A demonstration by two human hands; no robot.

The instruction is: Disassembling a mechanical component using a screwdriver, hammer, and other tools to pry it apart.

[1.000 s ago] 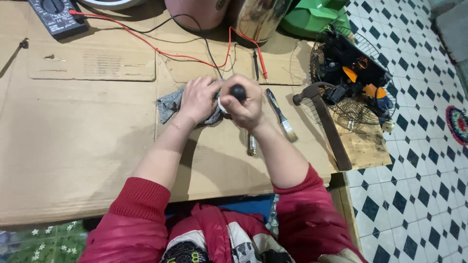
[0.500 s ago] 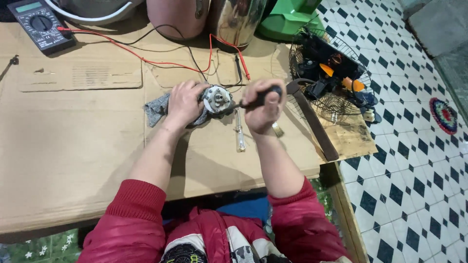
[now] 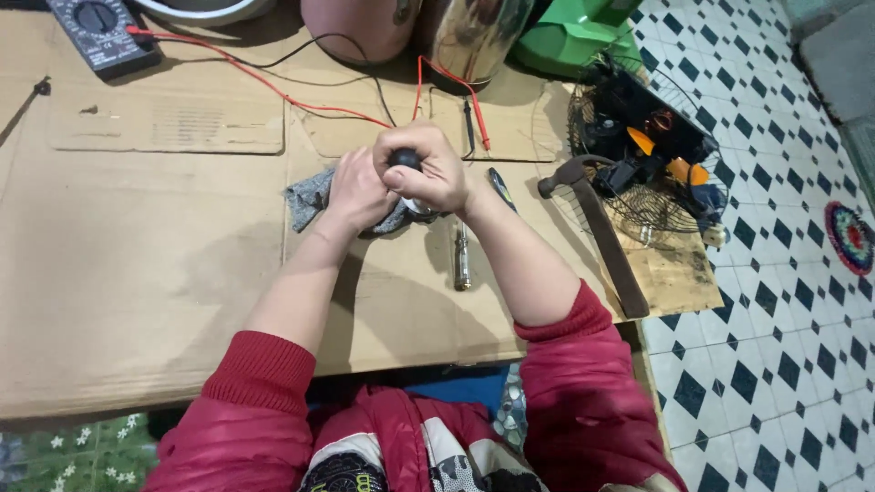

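My right hand (image 3: 428,166) is closed around a black-handled tool (image 3: 405,159), held upright over a small metal motor part (image 3: 421,208) that is mostly hidden under my fingers. My left hand (image 3: 357,191) presses down on the part and on the grey cloth (image 3: 310,196) beneath it. Both rest on a cardboard sheet (image 3: 137,273) covering the table. A screwdriver with a clear handle (image 3: 462,260) lies just right of my hands.
A hammer (image 3: 597,228) lies at the right, beside a wire fan guard (image 3: 643,150) holding black and orange parts. A multimeter (image 3: 103,32) with red and black leads (image 3: 273,87) sits far left. A pink pot (image 3: 360,27), metal kettle (image 3: 474,36) and green object (image 3: 574,32) stand behind.
My right hand swung the black-handled tool from pointing sideways to the right back to upright over the motor part. The part, exposed half a second ago, is covered by my hands again.
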